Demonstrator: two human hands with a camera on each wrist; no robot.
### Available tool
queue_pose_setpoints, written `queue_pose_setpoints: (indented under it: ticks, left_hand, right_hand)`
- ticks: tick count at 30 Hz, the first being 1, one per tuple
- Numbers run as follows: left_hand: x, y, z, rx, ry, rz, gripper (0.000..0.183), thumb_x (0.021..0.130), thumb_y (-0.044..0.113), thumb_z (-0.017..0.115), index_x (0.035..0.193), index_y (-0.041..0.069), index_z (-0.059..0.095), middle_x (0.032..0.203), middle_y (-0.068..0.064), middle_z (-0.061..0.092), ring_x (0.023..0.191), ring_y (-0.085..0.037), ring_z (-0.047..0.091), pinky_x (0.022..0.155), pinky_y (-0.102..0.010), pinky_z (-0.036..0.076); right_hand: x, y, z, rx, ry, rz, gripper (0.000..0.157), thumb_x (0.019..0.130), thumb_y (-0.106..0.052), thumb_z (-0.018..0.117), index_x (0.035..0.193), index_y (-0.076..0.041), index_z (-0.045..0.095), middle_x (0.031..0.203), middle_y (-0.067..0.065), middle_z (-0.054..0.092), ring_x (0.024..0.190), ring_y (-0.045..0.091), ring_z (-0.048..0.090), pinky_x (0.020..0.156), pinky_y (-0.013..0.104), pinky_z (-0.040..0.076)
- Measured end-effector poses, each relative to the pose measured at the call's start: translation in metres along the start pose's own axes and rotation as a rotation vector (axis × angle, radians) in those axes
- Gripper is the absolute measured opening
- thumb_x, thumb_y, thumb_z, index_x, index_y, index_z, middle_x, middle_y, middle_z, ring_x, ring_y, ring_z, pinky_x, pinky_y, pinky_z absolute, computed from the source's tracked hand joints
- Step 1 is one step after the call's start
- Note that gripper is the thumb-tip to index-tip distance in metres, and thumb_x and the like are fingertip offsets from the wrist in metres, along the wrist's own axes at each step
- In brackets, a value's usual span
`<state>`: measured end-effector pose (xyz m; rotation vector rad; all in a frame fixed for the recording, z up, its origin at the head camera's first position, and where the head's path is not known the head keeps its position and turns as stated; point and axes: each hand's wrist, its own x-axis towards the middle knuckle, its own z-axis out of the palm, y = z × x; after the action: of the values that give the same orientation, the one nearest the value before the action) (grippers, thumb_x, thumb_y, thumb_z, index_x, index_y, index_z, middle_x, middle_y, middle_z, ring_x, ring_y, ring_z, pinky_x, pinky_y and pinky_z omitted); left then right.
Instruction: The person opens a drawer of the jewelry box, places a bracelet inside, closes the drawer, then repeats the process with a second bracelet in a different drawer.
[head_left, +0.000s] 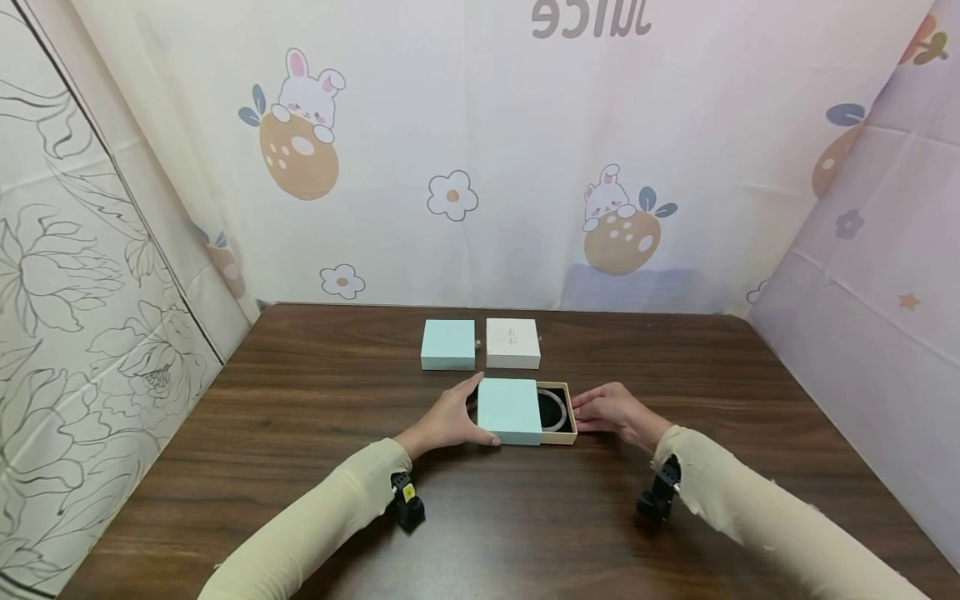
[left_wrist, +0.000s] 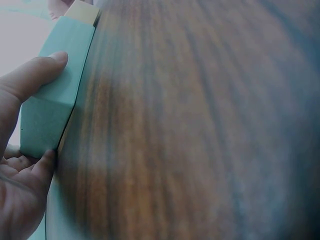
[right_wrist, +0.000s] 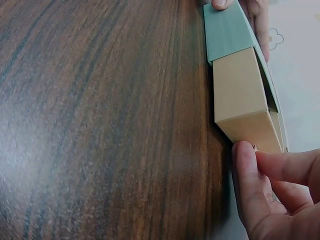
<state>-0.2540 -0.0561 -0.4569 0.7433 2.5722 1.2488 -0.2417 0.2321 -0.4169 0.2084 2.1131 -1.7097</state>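
Observation:
In the head view, a light blue drawer-style gift box (head_left: 510, 408) lies flat on the table. Its cream inner drawer (right_wrist: 240, 90) sticks partway out to the right. A pale round bangle (head_left: 563, 409) shows on the drawer's black lining, its left part hidden by the sleeve. My left hand (head_left: 450, 418) grips the sleeve's left end, thumb on the near side. At the drawer's right end, my right hand (head_left: 617, 412) pinches a small pull, mostly covered by thumb and forefinger in the right wrist view.
Behind the box stand another light blue box (head_left: 448, 343) and a white box (head_left: 512, 342) with small print, side by side. The dark wood table (head_left: 337, 367) ends at a printed curtain (head_left: 465, 250). Each wrist carries a black camera.

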Motion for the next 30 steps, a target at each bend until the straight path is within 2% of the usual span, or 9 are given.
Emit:
queue_pose_setpoints:
  ticks: [30]
  left_hand:
    - [0.0,-0.001,0.001,-0.023,0.002,0.014,0.11,0.068,0.032,0.087,0.151,0.001,0.021,0.152,-0.017,0.027,0.136,-0.029,0.033,0.103,-0.041,0.038]
  right_hand:
    - [0.007,0.0,0.012,0.029,0.018,0.001,0.028,0.086,0.015,0.054,0.113,0.021,0.055,0.08,0.011,0.066,0.071,0.015,0.065,0.069,0.03,0.056]
